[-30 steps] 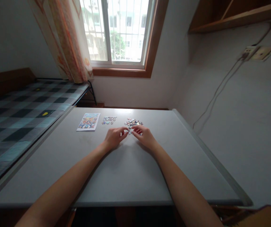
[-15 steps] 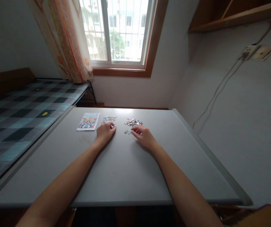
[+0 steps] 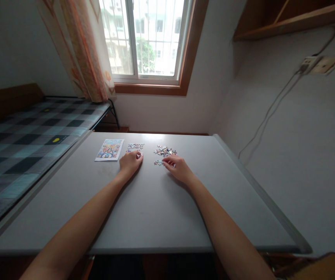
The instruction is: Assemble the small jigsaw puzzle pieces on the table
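My left hand (image 3: 130, 162) rests on the white table with thumb and forefinger pinched on a small puzzle piece (image 3: 141, 155). Just beyond it lie joined-looking rows of jigsaw pieces (image 3: 136, 146), partly covered by the hand. My right hand (image 3: 178, 168) is closed in a pinch at the right end of a small group of pale puzzle pieces (image 3: 158, 163); a piece seems to be at its fingertips, mostly hidden. Behind the right hand is a loose pile of puzzle pieces (image 3: 165, 150). A colourful printed picture sheet (image 3: 109, 149) lies flat left of the left hand.
The white table (image 3: 155, 210) has raised side edges. A bed with a checked cover (image 3: 47, 128) stands at the left. Ahead are a window (image 3: 152, 39) and a curtain (image 3: 82, 50). A cable (image 3: 262, 122) hangs from a wall socket (image 3: 309, 64) at the right.
Almost nothing differs. Both hands keep their place and pinch, with only a very slight shift of the right fingertips.
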Action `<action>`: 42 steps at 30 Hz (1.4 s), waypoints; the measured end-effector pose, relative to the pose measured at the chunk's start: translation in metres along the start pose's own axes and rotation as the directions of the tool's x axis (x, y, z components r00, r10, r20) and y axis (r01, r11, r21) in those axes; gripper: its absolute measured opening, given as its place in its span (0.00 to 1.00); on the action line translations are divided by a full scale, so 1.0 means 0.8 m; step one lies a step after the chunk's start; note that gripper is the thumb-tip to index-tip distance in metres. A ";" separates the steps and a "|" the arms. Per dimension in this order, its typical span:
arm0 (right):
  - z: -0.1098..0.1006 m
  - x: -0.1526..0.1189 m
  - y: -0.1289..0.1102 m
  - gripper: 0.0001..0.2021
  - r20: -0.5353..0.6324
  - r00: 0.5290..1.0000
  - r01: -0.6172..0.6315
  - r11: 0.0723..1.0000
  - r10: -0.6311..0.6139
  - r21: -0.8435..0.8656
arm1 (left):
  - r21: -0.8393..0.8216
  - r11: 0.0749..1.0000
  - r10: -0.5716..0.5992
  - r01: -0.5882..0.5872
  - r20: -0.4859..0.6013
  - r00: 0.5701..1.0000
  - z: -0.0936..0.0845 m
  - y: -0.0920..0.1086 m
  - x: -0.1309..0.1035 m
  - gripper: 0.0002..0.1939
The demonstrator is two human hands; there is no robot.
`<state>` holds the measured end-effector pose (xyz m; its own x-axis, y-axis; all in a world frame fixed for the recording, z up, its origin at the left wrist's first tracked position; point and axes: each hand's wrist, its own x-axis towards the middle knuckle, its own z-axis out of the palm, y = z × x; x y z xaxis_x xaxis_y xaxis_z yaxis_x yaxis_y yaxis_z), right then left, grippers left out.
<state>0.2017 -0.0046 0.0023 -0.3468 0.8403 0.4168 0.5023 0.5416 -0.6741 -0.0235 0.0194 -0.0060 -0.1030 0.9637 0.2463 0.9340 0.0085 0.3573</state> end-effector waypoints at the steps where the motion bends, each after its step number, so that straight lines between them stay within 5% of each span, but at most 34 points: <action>1: 0.000 0.000 0.000 0.06 0.002 1.000 0.001 1.000 -0.001 -0.002 | -0.001 1.000 0.001 -0.001 0.003 1.000 0.000 0.000 0.000 0.14; 17: 0.002 0.000 0.002 0.06 0.009 1.000 0.009 1.000 -0.009 -0.018 | 0.224 0.974 0.035 -0.036 0.011 0.999 0.000 0.015 -0.012 0.16; 29: 0.005 -0.001 0.005 0.06 -0.001 1.000 0.013 1.000 -0.013 -0.022 | 0.299 0.941 0.142 -0.161 0.083 0.986 -0.005 0.040 -0.036 0.23; 42: 0.005 -0.001 0.005 0.06 0.022 1.000 -0.005 1.000 0.006 -0.029 | 0.301 0.937 0.154 -0.177 0.101 0.983 0.006 0.038 -0.034 0.24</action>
<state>0.2005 -0.0034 -0.0033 -0.3611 0.8426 0.3996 0.5265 0.5379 -0.6584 0.0094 -0.0053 -0.0065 0.0766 0.9755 0.2063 0.9964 -0.0824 0.0196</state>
